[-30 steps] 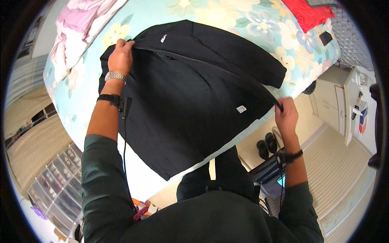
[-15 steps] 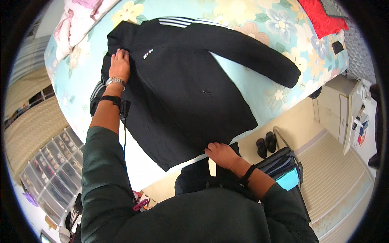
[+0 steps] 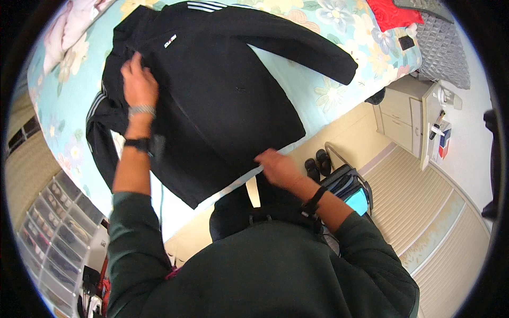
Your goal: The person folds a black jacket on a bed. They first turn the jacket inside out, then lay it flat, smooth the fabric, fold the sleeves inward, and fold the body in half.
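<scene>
A black jacket [image 3: 212,100] lies spread out on the bed, its collar at the far left and its hem toward me. White stripes run along the shoulder and the sleeves. My left hand [image 3: 139,87], with a metal watch on the wrist, is over the jacket's front below the collar. Motion blurs its fingers, so their grip cannot be made out. At the near hem, by the lower end of the front seam, my right hand [image 3: 278,167] has its fingers pinched on the jacket's edge. The left sleeve [image 3: 101,140] lies beside my left forearm.
Under the jacket is a floral bedsheet [image 3: 328,98]. Pink bedding [image 3: 66,34] and a red cloth [image 3: 389,16] lie on the bed. A clear shoe organizer [image 3: 53,238] stands at left. Black shoes [image 3: 318,163], an open bag [image 3: 347,188] and a cabinet [image 3: 397,114] are at right.
The whole view has shifted, so the bed and jacket sit higher and further left. My left hand has slid down the jacket's front, away from the collar. More of the left sleeve shows.
</scene>
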Tool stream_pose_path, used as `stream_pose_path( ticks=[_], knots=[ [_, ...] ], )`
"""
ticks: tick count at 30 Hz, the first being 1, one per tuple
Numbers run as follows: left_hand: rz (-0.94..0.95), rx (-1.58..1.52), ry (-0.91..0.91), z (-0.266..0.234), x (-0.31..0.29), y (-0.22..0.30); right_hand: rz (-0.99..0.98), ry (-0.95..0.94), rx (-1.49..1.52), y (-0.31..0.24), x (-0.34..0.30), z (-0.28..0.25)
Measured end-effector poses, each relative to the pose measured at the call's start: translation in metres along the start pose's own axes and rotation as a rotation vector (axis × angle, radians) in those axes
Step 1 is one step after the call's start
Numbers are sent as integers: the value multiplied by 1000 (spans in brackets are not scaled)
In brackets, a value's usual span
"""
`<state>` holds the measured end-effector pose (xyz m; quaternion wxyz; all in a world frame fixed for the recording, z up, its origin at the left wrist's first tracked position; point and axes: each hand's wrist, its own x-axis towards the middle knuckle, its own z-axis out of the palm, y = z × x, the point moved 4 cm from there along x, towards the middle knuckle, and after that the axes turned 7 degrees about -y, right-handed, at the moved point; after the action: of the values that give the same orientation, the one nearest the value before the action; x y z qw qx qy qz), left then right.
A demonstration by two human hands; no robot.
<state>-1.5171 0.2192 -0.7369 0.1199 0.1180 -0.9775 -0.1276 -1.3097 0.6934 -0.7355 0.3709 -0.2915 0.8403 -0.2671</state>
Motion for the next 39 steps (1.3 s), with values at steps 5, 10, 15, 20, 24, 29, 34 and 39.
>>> stream_pose_path(
  ticks=[5, 10, 15, 20, 24, 29, 34, 39],
  knots=[
    [-426, -533, -248, -5, -198, 79, 633, 409, 111, 101, -39, -73],
    [-767, -562, -593, 18, -338, 139, 314, 204, 4, 129, -17, -86],
    [-674, -496, -635, 57, -369, 142, 379, 161, 253, 145, 23, -79],
    [-798, -664, -533, 58, -382, 139, 601, -94, 692, 171, 23, -88],
    [-1096, -938, -568, 54, -388, 144, 414, -121, 598, 162, 25, -109],
    [-1341, -967, -580, 44, -397, 153, 564, -269, 722, 150, 30, -123],
    [-1342, -986, -540, 46, -406, 157, 575, -402, 617, 162, 36, -123],
    [-1322, -1005, -525, 55, -411, 150, 574, -393, 426, 186, 40, -119]
  ],
)
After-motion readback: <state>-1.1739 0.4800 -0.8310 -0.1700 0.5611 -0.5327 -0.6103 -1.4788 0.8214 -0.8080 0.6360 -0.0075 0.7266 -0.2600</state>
